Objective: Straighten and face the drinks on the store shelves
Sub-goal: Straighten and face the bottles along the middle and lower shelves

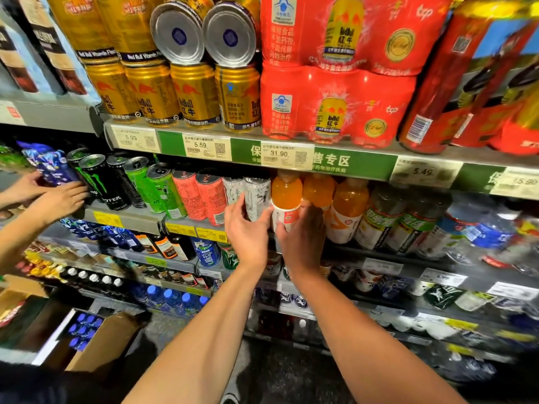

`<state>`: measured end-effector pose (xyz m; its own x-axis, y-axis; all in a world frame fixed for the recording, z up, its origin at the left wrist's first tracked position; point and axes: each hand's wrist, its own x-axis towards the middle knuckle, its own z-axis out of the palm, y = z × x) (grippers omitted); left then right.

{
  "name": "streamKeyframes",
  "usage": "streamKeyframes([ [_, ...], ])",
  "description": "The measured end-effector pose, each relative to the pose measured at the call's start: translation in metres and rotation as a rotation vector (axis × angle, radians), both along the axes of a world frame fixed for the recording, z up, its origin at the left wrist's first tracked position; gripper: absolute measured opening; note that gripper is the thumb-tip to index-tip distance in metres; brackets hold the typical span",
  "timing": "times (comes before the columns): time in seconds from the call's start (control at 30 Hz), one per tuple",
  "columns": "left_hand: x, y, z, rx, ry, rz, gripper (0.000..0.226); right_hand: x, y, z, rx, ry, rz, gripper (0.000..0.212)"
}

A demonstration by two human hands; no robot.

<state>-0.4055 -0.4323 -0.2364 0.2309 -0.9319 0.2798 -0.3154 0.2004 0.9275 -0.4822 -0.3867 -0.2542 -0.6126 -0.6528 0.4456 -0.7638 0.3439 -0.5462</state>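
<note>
We have both hands up at the second shelf (344,252), closing from either side on an orange drink bottle (286,196) that stands upright at the front edge, just under the 31.90 price tag (287,155). Our left hand (248,228) has its fingers curled toward the bottle's white label, with the thumb near the silver can (257,196) standing just beside it; our right hand (302,237) wraps the bottle's lower right side, fingers bent round it. More orange bottles (348,211) stand to the right, then green-labelled bottles (379,223). To the left of the silver can run pink cans (210,196), green cans (163,191) and black Monster cans (102,182). On the shelf above sit gold Red Bull cans (192,94) and red multipacks (335,103). At the far left another person's hands (55,199) touch the black cans. An open cardboard box (96,336) of blue-capped bottles sits on the floor.
</note>
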Motion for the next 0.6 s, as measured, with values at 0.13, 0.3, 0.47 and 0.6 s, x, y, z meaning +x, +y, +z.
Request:
streamKeyframes([
  [0.13,-0.004,-0.003,-0.001,-0.015,-0.019,0.014,0.069,-0.008,0.003,-0.004,0.002,-0.049,0.050,0.059],
  [0.3,0.003,-0.006,-0.014,0.020,-0.038,-0.046,0.069,-0.016,0.007,-0.008,-0.014,-0.182,0.156,0.058],
  [0.47,0.005,-0.010,-0.017,0.016,-0.087,-0.061,0.070,-0.020,0.011,-0.008,-0.069,-0.199,0.199,0.054],
  [0.6,0.007,-0.010,-0.018,0.015,-0.111,-0.074,0.070,-0.020,0.010,-0.011,-0.049,-0.235,0.211,0.054],
])
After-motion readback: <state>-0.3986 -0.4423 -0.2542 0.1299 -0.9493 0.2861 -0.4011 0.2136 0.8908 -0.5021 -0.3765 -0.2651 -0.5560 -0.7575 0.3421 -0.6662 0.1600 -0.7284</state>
